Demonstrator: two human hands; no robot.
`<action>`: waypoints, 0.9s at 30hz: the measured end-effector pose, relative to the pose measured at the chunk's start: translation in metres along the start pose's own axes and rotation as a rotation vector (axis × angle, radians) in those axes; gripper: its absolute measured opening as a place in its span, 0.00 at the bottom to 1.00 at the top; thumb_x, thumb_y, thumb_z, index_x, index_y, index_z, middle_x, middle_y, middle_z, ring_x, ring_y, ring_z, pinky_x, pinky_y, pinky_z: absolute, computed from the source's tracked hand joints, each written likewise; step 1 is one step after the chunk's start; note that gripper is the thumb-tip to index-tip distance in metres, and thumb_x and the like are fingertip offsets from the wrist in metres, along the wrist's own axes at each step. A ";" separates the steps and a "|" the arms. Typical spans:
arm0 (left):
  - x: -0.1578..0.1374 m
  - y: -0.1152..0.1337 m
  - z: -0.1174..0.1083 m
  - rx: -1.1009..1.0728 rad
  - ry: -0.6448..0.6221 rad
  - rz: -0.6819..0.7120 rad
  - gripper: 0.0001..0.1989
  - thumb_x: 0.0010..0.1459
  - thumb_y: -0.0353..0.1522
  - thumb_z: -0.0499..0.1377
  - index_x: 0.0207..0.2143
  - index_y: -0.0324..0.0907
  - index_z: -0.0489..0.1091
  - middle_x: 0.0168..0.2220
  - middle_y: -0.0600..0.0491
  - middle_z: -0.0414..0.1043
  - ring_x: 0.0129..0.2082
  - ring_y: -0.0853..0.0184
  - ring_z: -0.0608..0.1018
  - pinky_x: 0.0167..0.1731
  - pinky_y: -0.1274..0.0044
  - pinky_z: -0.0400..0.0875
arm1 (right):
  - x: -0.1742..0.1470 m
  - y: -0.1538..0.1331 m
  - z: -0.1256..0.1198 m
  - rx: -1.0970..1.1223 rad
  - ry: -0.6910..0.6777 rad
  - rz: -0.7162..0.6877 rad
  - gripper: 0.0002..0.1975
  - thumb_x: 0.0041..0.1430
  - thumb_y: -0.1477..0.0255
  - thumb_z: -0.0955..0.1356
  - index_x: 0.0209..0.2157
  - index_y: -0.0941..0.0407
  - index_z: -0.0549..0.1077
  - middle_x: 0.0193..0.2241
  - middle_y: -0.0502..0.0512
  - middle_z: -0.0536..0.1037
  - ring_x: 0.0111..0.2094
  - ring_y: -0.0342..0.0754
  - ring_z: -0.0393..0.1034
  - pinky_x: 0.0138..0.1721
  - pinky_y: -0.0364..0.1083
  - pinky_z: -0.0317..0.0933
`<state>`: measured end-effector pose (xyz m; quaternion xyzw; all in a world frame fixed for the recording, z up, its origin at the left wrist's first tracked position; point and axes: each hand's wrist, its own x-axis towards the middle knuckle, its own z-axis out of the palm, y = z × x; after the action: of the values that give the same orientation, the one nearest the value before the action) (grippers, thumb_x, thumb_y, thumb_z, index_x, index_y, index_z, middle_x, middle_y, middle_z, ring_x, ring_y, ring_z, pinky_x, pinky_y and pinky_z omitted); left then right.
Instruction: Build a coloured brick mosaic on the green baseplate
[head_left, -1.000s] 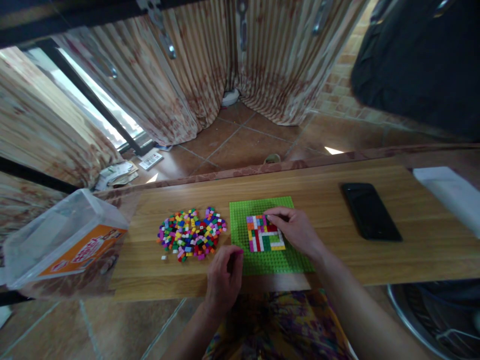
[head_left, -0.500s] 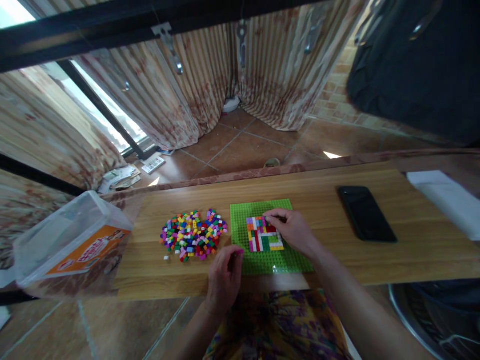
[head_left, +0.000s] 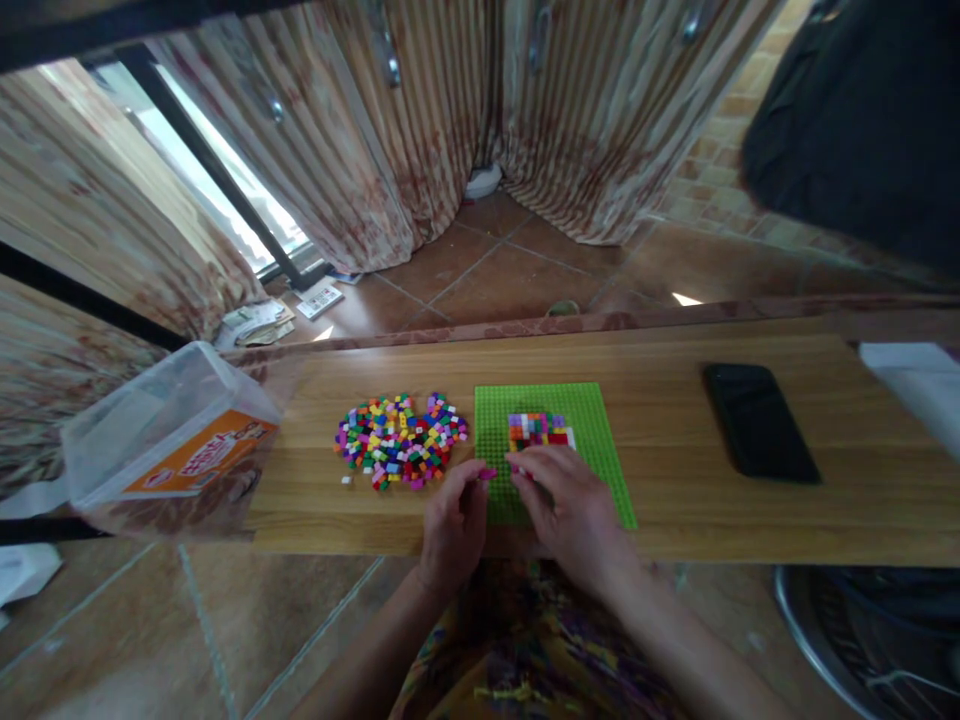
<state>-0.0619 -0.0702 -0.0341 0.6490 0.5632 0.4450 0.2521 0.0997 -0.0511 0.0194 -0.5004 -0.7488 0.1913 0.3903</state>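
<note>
My left hand [head_left: 455, 515] is closed in a pinch on a small magenta toy brick [head_left: 487, 473] at the left edge of the green baseplate [head_left: 491, 410]. Over the lower part of the plate is my right hand [head_left: 574, 500], its thumb and fingertips pinched together close to the left hand. A bit of pink shows at those fingertips; whether it is held or fixed to the plate I cannot make out. Beneath the right hand lies a multicoloured patch of bricks [head_left: 536, 428], its lower rows covered. Left of the plate a pile of loose small bricks [head_left: 401, 440] is spread out.
A clear plastic tub [head_left: 142, 430] with an orange label stands at the table's left end. On the right of the wooden table [head_left: 660, 440] lies a black phone [head_left: 761, 422], and beyond it white paper [head_left: 911, 370]. One white brick [head_left: 346, 480] lies apart from the pile.
My right hand has moved left and down from the patch's upper right, toward my left hand, and now covers its lower rows. The left hand keeps its magenta brick. The view has shifted slightly.
</note>
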 end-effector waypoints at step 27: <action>-0.005 0.006 -0.002 -0.058 0.062 -0.022 0.03 0.59 0.28 0.58 0.37 0.42 0.70 0.30 0.55 0.74 0.29 0.72 0.77 0.31 0.82 0.72 | -0.003 -0.008 0.022 -0.105 -0.080 0.012 0.09 0.65 0.73 0.63 0.36 0.57 0.75 0.33 0.56 0.79 0.36 0.48 0.72 0.39 0.46 0.65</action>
<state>-0.0602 -0.0768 -0.0296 0.6210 0.5648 0.4782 0.2582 0.0785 -0.0546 0.0099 -0.5164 -0.7700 0.1739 0.3320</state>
